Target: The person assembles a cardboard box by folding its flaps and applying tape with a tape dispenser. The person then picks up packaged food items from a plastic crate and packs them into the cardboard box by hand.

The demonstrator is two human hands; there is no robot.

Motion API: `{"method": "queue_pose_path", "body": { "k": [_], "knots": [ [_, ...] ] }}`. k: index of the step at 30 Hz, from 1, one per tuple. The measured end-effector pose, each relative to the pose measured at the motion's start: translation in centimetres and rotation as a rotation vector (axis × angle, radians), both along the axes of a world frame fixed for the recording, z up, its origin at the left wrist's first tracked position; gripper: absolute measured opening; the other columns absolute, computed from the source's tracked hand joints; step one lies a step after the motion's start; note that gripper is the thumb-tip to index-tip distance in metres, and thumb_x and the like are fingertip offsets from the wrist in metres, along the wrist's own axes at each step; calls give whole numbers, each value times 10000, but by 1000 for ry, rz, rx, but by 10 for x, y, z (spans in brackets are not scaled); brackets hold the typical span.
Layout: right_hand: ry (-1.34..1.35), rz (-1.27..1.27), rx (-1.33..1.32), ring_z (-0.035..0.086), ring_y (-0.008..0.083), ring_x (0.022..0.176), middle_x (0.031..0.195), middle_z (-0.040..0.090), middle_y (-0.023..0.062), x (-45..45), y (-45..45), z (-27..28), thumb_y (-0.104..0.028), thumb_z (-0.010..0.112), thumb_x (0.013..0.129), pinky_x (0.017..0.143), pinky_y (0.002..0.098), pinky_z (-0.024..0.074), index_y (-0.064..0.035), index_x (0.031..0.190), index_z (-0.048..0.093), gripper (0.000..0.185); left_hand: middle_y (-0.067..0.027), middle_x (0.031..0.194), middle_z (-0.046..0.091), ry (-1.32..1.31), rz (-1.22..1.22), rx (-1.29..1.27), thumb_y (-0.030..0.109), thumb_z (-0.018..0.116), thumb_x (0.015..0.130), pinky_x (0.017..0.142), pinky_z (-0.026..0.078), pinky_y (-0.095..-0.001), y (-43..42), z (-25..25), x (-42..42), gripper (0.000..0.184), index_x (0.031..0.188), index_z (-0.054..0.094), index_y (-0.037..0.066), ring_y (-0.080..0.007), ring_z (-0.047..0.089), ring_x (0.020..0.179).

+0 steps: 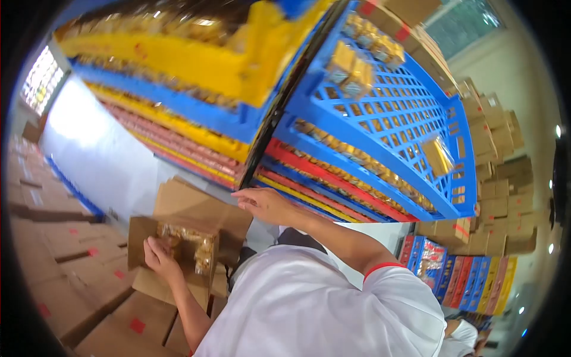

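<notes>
An open cardboard carton [211, 235] stands at my lower left, its flaps spread. Clear packets of golden-brown food [205, 253] line part of its inside. My left hand [160, 259] is over the carton's opening, next to these packets. Its fingers are bent and close together; whatever they hold, if anything, is hidden. My right hand [262, 204] is stretched out between the carton and the stacked crates, fingers extended, with nothing visible in it. Just above it is the lower corner of a blue plastic crate [380, 125], where a few similar packets [437, 156] lie on the lattice bottom.
Another stack topped by a yellow crate [160, 56] full of packets rises ahead, blurred. Closed cartons [89, 268] with red tape fill the left side. More cartons [496, 196] and coloured crates [470, 282] stand at right. Part of another person [461, 339] shows lower right.
</notes>
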State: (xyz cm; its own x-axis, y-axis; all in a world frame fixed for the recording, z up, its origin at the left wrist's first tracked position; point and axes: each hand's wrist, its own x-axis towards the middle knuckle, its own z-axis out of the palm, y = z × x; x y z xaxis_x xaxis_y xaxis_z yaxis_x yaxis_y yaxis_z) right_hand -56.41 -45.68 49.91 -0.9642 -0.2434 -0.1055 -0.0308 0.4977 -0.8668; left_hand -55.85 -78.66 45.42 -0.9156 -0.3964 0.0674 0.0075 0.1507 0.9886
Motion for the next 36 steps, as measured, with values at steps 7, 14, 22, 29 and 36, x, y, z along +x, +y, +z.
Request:
{"method": "queue_pose_path", "body": {
  "k": [7, 14, 22, 29, 36],
  "knots": [
    [413, 71, 153, 690, 339, 1006, 1115, 717, 146, 43, 109, 158, -164, 641, 992, 878, 404, 563, -93, 1304, 673, 321, -162, 1012, 622, 494, -399, -103, 79, 466, 1057, 772, 546, -336, 123, 89, -8, 139, 1136, 539, -10, -206, 616, 856],
    [426, -240, 614, 699, 379, 924, 1067, 740, 163, 50, 313, 251, -212, 685, 957, 793, 418, 572, -141, 1241, 702, 293, -178, 1030, 652, 640, -614, -57, 53, 501, 1042, 802, 556, -346, 262, 165, -13, 130, 1115, 573, -27, -218, 638, 849],
    [427, -723, 101, 705, 117, 863, 960, 742, 69, 35, 568, 284, -234, 625, 998, 741, 306, 579, -82, 1304, 671, 345, -190, 1258, 632, 628, -840, -37, 91, 562, 1008, 990, 496, -365, 393, 253, -35, 280, 1255, 580, -38, -252, 646, 1102],
    [72, -482, 518, 703, 205, 1013, 1179, 715, 113, 65, 594, 299, -389, 655, 978, 850, 320, 576, -97, 1447, 556, 561, -132, 1420, 569, 548, -1082, -404, 191, 576, 1028, 1088, 430, -380, 503, 313, -92, 397, 1379, 552, 8, -240, 572, 1275],
    [-256, -195, 977, 690, 383, 1040, 1167, 697, 222, 65, 544, 278, -628, 777, 766, 901, 455, 539, -146, 1539, 457, 966, -203, 1443, 548, 757, -1168, -816, 287, 623, 1005, 1142, 388, -401, 662, 291, -257, 503, 1415, 532, 11, -343, 503, 1363]
  ]
}}
